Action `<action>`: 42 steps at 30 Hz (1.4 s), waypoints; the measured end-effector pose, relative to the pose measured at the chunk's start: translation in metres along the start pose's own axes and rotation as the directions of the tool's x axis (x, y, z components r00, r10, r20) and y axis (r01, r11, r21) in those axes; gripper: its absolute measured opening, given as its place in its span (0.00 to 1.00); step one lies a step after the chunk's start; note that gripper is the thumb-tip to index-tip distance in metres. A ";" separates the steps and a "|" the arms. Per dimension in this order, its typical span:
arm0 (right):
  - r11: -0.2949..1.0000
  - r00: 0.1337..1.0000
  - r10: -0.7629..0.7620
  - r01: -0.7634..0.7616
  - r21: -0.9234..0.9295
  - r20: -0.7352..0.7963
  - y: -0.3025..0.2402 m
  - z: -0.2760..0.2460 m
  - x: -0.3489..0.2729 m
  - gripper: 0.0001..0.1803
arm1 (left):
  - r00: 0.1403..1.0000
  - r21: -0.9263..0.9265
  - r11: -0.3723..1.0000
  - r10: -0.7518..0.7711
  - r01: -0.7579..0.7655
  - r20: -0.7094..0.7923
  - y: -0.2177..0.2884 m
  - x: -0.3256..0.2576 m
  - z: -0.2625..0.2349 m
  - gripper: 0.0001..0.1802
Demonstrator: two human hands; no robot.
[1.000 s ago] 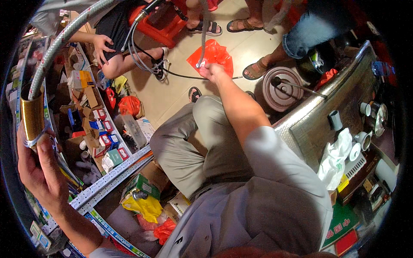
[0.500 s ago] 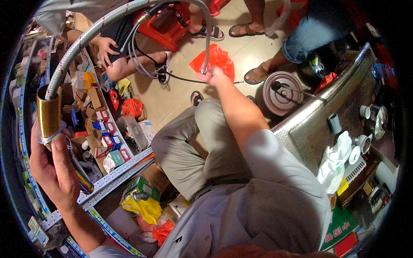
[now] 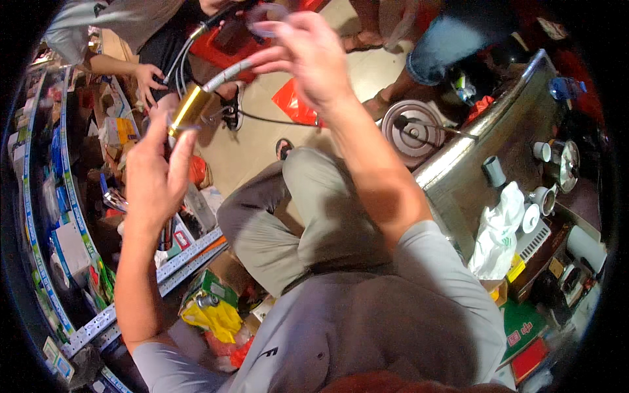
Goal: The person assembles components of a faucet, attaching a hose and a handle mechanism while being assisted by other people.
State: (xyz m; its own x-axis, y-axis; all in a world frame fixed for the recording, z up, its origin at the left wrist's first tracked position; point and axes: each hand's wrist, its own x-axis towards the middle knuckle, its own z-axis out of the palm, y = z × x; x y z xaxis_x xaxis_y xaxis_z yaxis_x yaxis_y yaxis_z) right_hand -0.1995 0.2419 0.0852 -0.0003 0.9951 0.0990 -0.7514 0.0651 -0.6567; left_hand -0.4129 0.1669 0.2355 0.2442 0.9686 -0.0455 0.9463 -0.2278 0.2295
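My left hand [image 3: 157,170] is closed around a gold-coloured metal tube [image 3: 192,112], held tilted at the upper left. A grey braided hose [image 3: 226,75] comes out of the tube's upper end. Blurred by motion, my right hand [image 3: 316,62] has its fingers on this hose, just beyond the tube. Past those fingers, a blurred loop of the hose [image 3: 265,18] shows at the top. The hose's free end cannot be made out.
Another person's hand [image 3: 149,80] is at the upper left, near thin grey and black hoses [image 3: 180,62]. Shelves of boxed goods [image 3: 72,242] line my left. At right, a metal-edged table [image 3: 462,177] holds cups and a white bag [image 3: 498,229]. A red bag [image 3: 291,103] lies on the floor.
My left hand has brought the gold tube up and to the right. My right hand has moved up and back from the hose's end to the part near the tube.
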 end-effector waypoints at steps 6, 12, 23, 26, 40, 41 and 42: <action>0.946 0.905 0.181 -0.052 0.321 -0.386 0.032 -0.085 -0.032 0.09 | 0.997 -0.066 0.995 0.068 -0.070 -0.034 0.002 -0.005 0.013 0.17; 0.746 0.984 0.130 -0.017 0.666 -0.120 0.073 -0.095 -0.012 0.07 | 0.989 -0.063 0.990 0.119 -0.125 -0.090 0.007 -0.004 0.023 0.18; 0.713 0.764 0.568 -0.270 0.648 -0.307 0.172 -0.169 0.018 0.09 | 0.996 -0.098 0.995 -0.015 0.024 0.093 0.001 -0.049 0.065 0.18; 0.796 0.749 0.534 -0.291 0.531 -0.391 0.165 -0.177 0.004 0.07 | 0.997 -0.148 0.989 0.011 0.000 0.074 0.007 -0.086 0.087 0.21; 0.969 0.951 0.116 -0.044 0.243 -0.288 0.081 -0.145 -0.012 0.04 | 0.989 -0.162 0.981 -0.090 0.109 0.119 -0.005 -0.152 0.226 0.23; 0.974 0.968 0.087 -0.033 0.226 -0.235 0.073 -0.134 -0.014 0.04 | 0.992 -0.244 0.963 -0.122 0.111 -0.031 -0.015 -0.131 0.217 0.25; 0.973 0.989 0.059 -0.027 0.230 -0.137 0.065 -0.122 -0.017 0.04 | 0.970 -0.325 0.931 -0.214 0.167 -0.116 -0.023 -0.107 0.210 0.27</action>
State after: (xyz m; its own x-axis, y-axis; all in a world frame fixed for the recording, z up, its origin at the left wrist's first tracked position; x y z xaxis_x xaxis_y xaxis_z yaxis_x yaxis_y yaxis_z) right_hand -0.1682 0.2380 -0.0504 0.0458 0.9980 -0.0438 -0.8825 0.0198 -0.4699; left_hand -0.4164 0.0474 0.0312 0.0096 0.9998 0.0191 0.8528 -0.0182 0.5219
